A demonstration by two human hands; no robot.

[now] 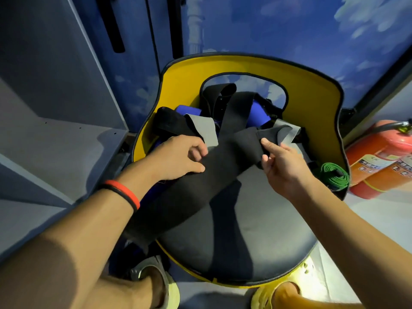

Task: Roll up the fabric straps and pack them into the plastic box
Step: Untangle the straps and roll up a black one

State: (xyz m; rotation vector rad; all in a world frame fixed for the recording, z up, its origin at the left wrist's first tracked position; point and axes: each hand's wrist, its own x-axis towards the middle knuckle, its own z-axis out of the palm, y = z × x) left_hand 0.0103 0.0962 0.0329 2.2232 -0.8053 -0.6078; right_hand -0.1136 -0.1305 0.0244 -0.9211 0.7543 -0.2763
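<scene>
A wide black strap [223,172] lies slantwise across the chair seat [256,221], stretched between both hands. The left grip [178,157] curls round its left edge, thumb on top. The right grip [283,166] pinches its upper end beside a grey patch. A rolled green strap [334,177] sits just right of it.

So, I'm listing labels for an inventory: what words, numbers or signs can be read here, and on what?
Nothing reads clearly.
Labels on the red fire extinguisher: printed characters and small pictures, too blurred to read.
No text visible on the black strap, the yellow chair or the red wristband.
</scene>
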